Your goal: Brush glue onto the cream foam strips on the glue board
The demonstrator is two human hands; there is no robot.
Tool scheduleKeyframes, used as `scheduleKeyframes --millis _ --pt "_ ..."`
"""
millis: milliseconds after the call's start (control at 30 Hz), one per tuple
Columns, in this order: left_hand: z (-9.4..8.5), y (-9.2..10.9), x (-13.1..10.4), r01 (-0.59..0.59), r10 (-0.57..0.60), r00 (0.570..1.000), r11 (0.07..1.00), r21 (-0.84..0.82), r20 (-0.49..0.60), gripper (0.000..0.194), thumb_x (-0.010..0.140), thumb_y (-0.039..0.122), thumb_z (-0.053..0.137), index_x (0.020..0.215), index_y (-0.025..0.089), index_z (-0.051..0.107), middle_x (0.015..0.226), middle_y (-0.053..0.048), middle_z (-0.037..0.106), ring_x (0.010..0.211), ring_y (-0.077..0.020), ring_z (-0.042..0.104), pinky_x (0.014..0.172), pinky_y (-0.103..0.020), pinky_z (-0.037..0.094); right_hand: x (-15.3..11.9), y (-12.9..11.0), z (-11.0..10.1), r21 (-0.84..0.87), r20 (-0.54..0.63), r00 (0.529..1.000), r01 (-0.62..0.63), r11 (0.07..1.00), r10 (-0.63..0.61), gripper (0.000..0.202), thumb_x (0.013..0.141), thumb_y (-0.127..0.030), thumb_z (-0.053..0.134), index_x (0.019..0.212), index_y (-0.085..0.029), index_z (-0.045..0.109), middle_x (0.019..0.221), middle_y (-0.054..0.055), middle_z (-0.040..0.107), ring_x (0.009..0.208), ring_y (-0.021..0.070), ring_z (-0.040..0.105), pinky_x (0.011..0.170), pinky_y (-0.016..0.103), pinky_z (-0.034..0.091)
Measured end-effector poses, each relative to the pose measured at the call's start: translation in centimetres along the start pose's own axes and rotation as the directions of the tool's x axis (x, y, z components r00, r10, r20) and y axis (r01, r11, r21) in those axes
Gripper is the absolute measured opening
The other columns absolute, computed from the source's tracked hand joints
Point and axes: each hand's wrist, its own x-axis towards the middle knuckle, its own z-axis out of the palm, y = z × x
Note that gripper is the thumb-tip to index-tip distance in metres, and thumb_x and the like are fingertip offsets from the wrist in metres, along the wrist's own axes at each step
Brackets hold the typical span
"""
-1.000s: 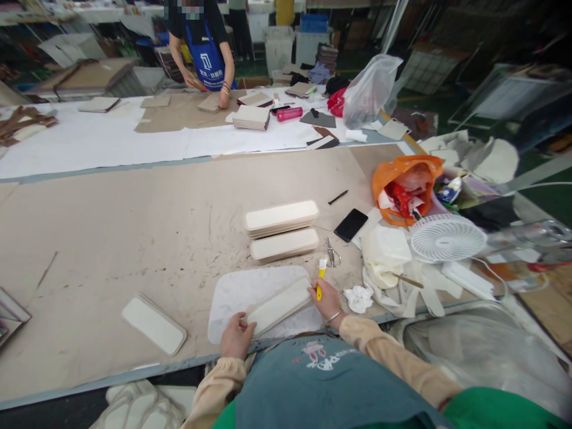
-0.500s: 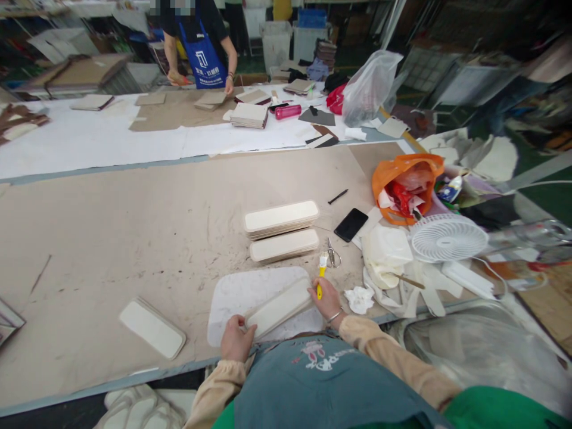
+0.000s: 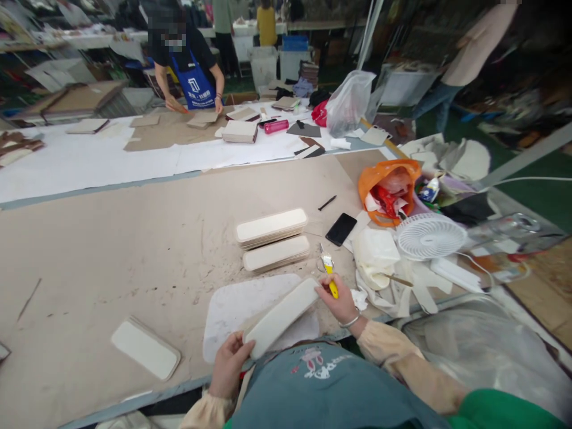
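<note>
A long cream strip with rounded ends [image 3: 282, 317] is held at both ends, tilted over a pale rounded sheet [image 3: 218, 316] near the table's front edge. My left hand [image 3: 231, 360] pinches its lower left end. My right hand [image 3: 338, 301] grips the upper right end and also has a yellow-handled brush [image 3: 331, 280] between its fingers. Just beyond lie two stacks of similar strips, a taller one [image 3: 271, 226] and a lower one [image 3: 276, 252]. Another small stack [image 3: 145, 348] rests to the left. Scissors [image 3: 320, 257], partly hidden by the brush, lie behind my right hand.
On the right are a black phone [image 3: 341, 229], a pen [image 3: 327, 203], an orange bag [image 3: 364, 185], a white fan [image 3: 431, 236] and cloth scraps. A person in a blue apron [image 3: 194, 83] stands across the white-covered table [image 3: 58, 158].
The strip has risen off the pale sheet and tilted, held by both hands. My right hand and the brush have shifted slightly right. The camera view has moved, showing more of the background.
</note>
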Motion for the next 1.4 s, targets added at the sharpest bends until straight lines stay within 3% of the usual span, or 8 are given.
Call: scheduleKeyframes --millis 200,467,700,800,933,1067,1233,1400 --pt "2.9 3.8 -2.5 0.004 0.019 0.989 0.988 -0.152 0.144 0.030 0.061 0.038 0.070 0.076 0.018 0.054 0.067 0.003 0.058 0.061 -0.0111 0.052 0.058 -0.022 0.042 2.7 -5.4 -4.4 0.200 -0.046 0.999 0.021 0.980 -0.012 0.032 0.067 -0.034 0.068 0.077 -0.023 0.039 0.074 -0.002 0.055 0.062 0.0131 0.053 0.060 0.028 0.046" --pt "5.9 4.8 -3.6 0.011 0.060 0.966 0.963 -0.270 0.253 0.030 0.058 0.034 0.072 0.076 0.019 0.054 0.068 0.003 0.056 0.061 -0.0106 0.051 0.057 -0.022 0.041 3.5 -10.3 -7.8 0.261 -0.052 0.997 0.064 0.963 -0.052 0.033 0.063 -0.029 0.070 0.074 -0.021 0.040 0.069 -0.006 0.052 0.058 0.0093 0.049 0.054 0.023 0.041" --pt "8.1 8.3 -4.0 -0.017 0.091 0.864 0.988 -0.152 0.495 0.050 0.054 0.042 0.073 0.095 0.016 0.063 0.079 -0.005 0.061 0.067 -0.0164 0.055 0.056 -0.025 0.043 3.7 -15.1 -9.8 0.290 0.044 0.984 0.155 0.944 -0.175 0.033 0.064 -0.027 0.069 0.077 -0.022 0.040 0.073 -0.004 0.053 0.061 0.0095 0.049 0.055 0.022 0.040" --pt "9.8 9.4 -3.4 -0.100 0.129 0.824 0.992 -0.082 0.551 0.050 0.058 0.046 0.072 0.096 0.014 0.065 0.079 -0.007 0.064 0.067 -0.0170 0.055 0.056 -0.025 0.042 4.2 -17.2 -10.3 0.284 0.039 0.968 0.226 0.932 -0.247 0.033 0.064 -0.030 0.069 0.076 -0.022 0.040 0.072 -0.004 0.053 0.061 0.0096 0.047 0.054 0.022 0.040" --pt "12.3 9.7 -3.2 -0.180 0.213 0.809 0.977 -0.114 0.548 0.040 0.065 0.046 0.068 0.086 0.012 0.069 0.069 -0.006 0.064 0.062 -0.0155 0.055 0.056 -0.024 0.041 4.7 -18.9 -10.8 0.295 -0.018 0.951 0.300 0.907 -0.309 0.035 0.066 -0.036 0.068 0.076 -0.022 0.038 0.071 -0.004 0.051 0.059 0.0093 0.045 0.053 0.022 0.039" --pt "14.2 10.3 -4.2 -0.237 0.293 0.825 0.956 -0.174 0.484 0.034 0.065 0.042 0.069 0.083 0.012 0.068 0.071 -0.005 0.066 0.064 -0.0150 0.055 0.058 -0.023 0.041 4.9 -19.1 -10.9 0.185 -0.127 0.936 0.348 0.919 -0.329 0.038 0.063 -0.039 0.071 0.076 -0.023 0.039 0.063 -0.007 0.042 0.054 0.0086 0.038 0.049 0.021 0.035" --pt "15.5 11.2 -5.8 -0.274 0.334 0.846 0.941 -0.198 0.416 0.036 0.061 0.042 0.072 0.080 0.011 0.067 0.070 -0.005 0.065 0.061 -0.0147 0.054 0.055 -0.023 0.040 4.7 -18.8 -11.3 0.068 -0.239 0.910 0.363 0.929 -0.338 0.036 0.063 -0.036 0.071 0.076 -0.023 0.040 0.058 -0.008 0.036 0.051 0.0090 0.033 0.046 0.021 0.029" --pt "16.1 10.8 -5.9 -0.322 0.364 0.842 0.931 -0.171 0.399 0.033 0.064 0.040 0.070 0.079 0.011 0.067 0.069 -0.005 0.064 0.061 -0.0141 0.052 0.054 -0.023 0.040 4.6 -18.8 -12.5 0.007 -0.263 0.883 0.405 0.914 -0.389 0.034 0.063 -0.034 0.069 0.074 -0.022 0.039 0.057 -0.008 0.036 0.050 0.0087 0.032 0.047 0.021 0.029"
